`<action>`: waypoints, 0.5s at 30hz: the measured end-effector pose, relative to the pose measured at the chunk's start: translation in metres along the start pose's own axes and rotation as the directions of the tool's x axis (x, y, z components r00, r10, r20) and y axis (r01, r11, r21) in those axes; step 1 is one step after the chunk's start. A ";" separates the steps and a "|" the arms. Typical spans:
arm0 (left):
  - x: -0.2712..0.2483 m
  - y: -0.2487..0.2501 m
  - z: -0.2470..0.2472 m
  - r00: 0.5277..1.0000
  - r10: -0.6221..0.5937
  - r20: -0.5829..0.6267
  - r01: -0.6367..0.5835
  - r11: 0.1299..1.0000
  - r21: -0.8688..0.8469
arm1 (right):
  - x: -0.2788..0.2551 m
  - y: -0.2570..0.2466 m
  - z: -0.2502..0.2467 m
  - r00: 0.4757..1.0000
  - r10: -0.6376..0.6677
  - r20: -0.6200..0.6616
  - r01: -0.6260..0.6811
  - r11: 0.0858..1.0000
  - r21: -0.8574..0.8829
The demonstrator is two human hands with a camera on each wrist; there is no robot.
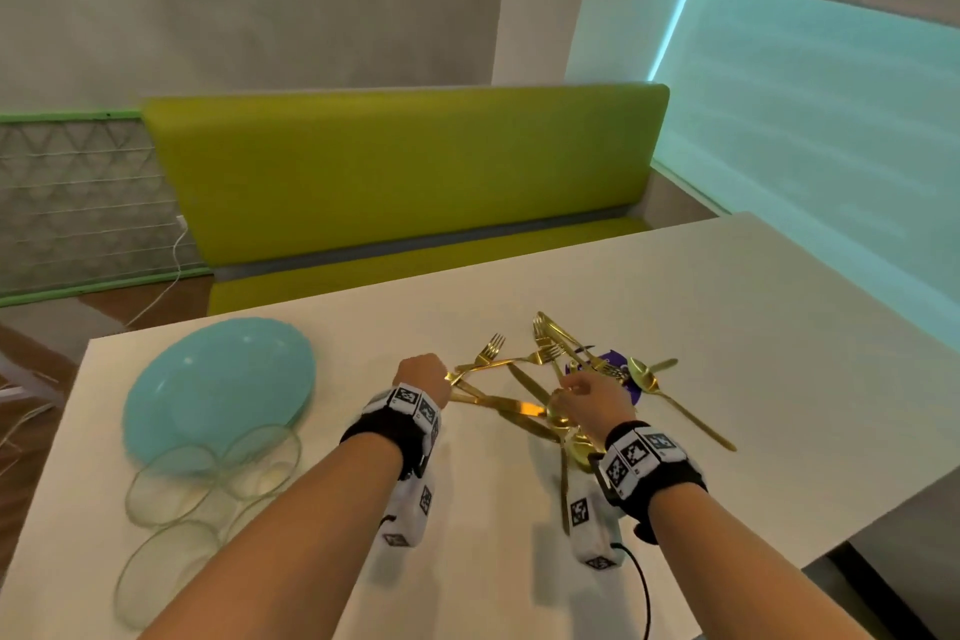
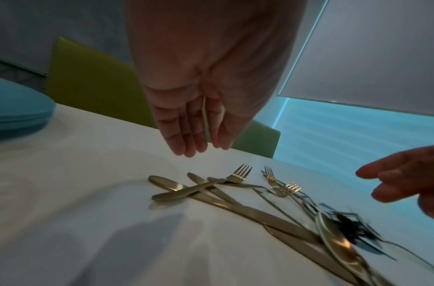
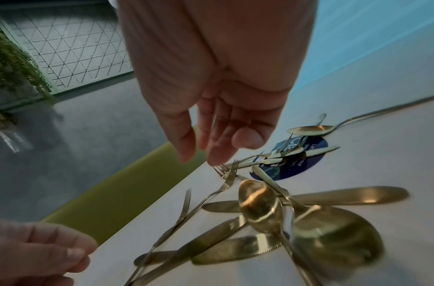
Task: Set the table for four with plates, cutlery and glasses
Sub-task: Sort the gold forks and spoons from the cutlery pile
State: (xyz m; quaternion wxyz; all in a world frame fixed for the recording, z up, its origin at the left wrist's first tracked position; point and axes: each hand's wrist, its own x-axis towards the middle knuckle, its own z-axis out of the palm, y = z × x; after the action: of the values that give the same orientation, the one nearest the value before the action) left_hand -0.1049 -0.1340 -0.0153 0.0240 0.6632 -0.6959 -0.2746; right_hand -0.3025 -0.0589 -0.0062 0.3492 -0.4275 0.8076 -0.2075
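A loose pile of gold cutlery [image 1: 540,379] lies mid-table: forks [image 2: 238,174], knives [image 2: 260,211] and spoons [image 3: 257,205] crossed over one another. My left hand [image 1: 423,372] hovers at the pile's left end; its fingers [image 2: 186,139] point straight down above the handles and hold nothing. My right hand [image 1: 584,395] hangs over the middle of the pile, its fingers [image 3: 220,154] relaxed just above the fork tines [image 3: 225,174], nothing in them. A stack of teal plates [image 1: 218,385] sits at the table's left, with several clear glasses [image 1: 208,478] in front of it.
The white table [image 1: 753,327] stretches away to the right. A round dark-blue sticker [image 1: 613,364] lies under the far cutlery. A lime-green bench [image 1: 405,172] runs along the far side. A white cable [image 1: 171,270] trails on the floor at left.
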 end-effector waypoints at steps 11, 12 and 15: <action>0.061 0.004 0.040 0.995 -0.065 0.080 0.060 0.996 0.067 | 0.071 -0.011 0.011 0.998 0.004 0.058 0.004 0.991 -0.135; 0.062 0.004 0.039 0.994 -0.075 0.083 0.070 0.996 0.058 | 0.074 -0.013 0.015 0.998 0.016 0.064 -0.007 0.990 -0.143; 0.068 0.003 0.039 0.992 -0.092 0.092 0.091 0.996 0.020 | 0.083 -0.019 0.025 0.996 0.047 0.074 -0.034 0.986 -0.164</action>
State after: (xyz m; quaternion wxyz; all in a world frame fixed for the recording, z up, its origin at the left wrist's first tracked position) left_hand -0.1315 -0.1844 -0.0701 -0.0261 0.6810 -0.6673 -0.3004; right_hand -0.3059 -0.1392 -0.0428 0.3484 -0.4458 0.8162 -0.1172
